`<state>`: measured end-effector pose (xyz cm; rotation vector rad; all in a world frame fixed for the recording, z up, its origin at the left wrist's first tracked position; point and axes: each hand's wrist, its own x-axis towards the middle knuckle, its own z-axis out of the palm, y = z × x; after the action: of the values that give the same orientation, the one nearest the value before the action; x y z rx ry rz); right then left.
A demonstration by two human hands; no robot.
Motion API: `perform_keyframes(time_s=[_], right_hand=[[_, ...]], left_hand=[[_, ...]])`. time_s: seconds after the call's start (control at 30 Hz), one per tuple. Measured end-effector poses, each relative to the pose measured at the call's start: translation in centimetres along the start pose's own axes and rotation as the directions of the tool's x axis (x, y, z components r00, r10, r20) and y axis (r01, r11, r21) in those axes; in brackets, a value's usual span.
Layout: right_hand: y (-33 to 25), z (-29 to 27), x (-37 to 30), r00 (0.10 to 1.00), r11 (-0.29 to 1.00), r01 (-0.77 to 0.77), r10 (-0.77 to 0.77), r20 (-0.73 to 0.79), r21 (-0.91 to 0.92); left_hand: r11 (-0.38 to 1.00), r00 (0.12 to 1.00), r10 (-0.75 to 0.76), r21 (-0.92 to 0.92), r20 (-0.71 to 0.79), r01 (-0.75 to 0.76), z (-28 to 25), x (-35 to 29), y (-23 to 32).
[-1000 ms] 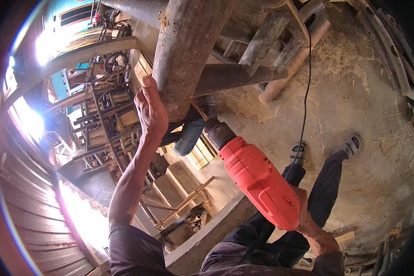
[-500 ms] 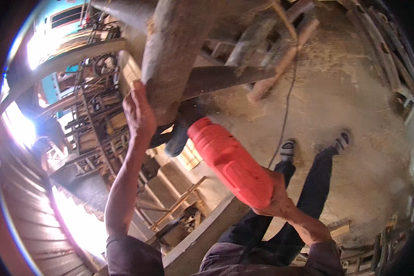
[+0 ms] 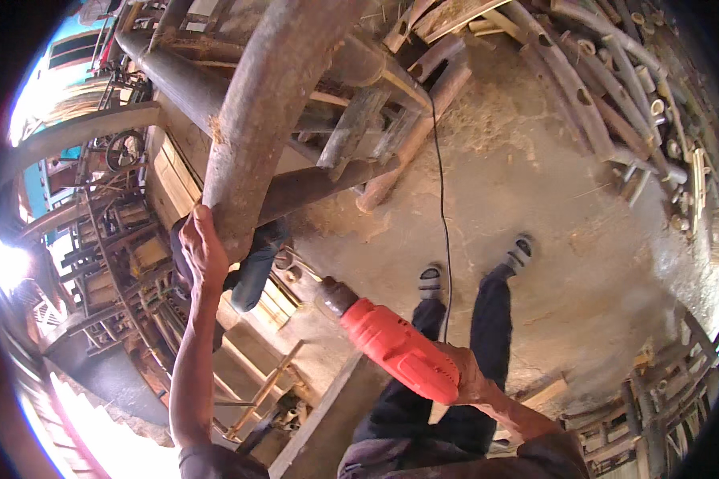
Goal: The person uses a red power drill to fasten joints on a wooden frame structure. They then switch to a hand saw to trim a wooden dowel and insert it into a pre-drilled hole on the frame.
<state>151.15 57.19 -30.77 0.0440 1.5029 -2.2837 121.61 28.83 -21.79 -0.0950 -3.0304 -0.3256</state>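
My right hand (image 3: 465, 374) is wrapped round the rear of a red power drill (image 3: 403, 347). The drill's dark chuck (image 3: 339, 297) points up and left, apart from the bamboo; whether a bit sits in it is too unclear to tell. With its thumb up, my left hand (image 3: 204, 246) grips the lower end of a thick brown bamboo pole (image 3: 268, 104). That pole belongs to a larger bamboo frame, and a darker crosspiece (image 3: 319, 188) runs off it to the right.
A black cord (image 3: 442, 191) trails across the concrete floor (image 3: 375, 239) beside my sandalled feet. Behind the pole crouches another person in dark trousers (image 3: 257, 271). Cut bamboo (image 3: 607, 88) is piled at the far right; a low concrete ledge (image 3: 327, 407) lies near my legs.
The drill has drawn back from the pole's end, down and toward me, so its chuck now shows. My left hand keeps its hold on the pole. The whole view has shifted.
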Motion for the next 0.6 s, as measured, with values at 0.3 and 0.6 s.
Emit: perform_keyframes(time_s=[0.3, 0.6], right_hand=[[-5.7, -5.1, -6.0, 0.916, 0.857, -0.234, 0.035, -0.401, -0.460], [-20.8, -11.7, -1.5, 0.748, 0.998, -0.029, 0.052, -0.661, 0.047]], left_hand=[[0.998, 0.997, 0.061, 0.009, 0.054, -0.061, -0.2, -0.8, -0.2], [0.996, 0.996, 0.088, 0.001, 0.000, -0.088, -1.2, -0.5, 1.0]])
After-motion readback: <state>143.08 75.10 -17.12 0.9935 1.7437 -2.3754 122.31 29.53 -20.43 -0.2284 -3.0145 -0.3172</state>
